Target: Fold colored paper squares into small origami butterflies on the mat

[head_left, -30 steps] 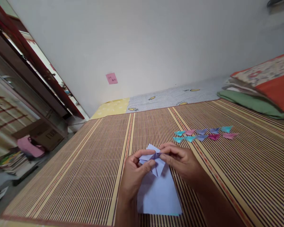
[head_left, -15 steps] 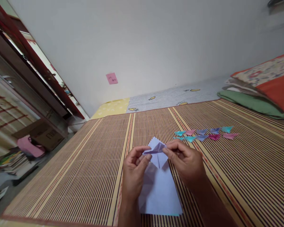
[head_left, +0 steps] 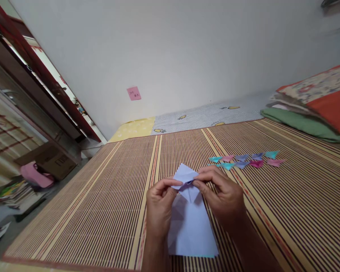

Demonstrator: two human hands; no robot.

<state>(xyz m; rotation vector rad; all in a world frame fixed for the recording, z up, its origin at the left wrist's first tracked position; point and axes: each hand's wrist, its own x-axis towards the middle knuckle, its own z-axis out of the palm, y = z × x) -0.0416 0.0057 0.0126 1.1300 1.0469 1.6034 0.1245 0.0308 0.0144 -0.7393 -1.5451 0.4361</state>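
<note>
A light purple sheet of folded paper (head_left: 186, 173) is pinched between my two hands, its top corner pointing away from me. My left hand (head_left: 160, 204) grips its left side, with the index finger on top and the thumb below. On the right edge, the thumb and index finger of my right hand (head_left: 222, 192) are closed. A raised crease runs across the middle of the paper between the fingertips. Beneath it lies a stack of light purple paper (head_left: 192, 230), with a thin turquoise edge showing at the bottom. My palms hide part of the fingers.
Two rows of small folded paper pieces (head_left: 256, 163) in turquoise, pink and purple lie on the striped mat (head_left: 107, 196), right of my hands. Folded bedding (head_left: 306, 122) is piled at the far right. A pink note (head_left: 134, 93) sticks to the wall.
The paper's open pocket has been flattened downward into a narrow crease, so the upper flap shows more. My left index finger has moved inward along the fold. My right hand has barely shifted.
</note>
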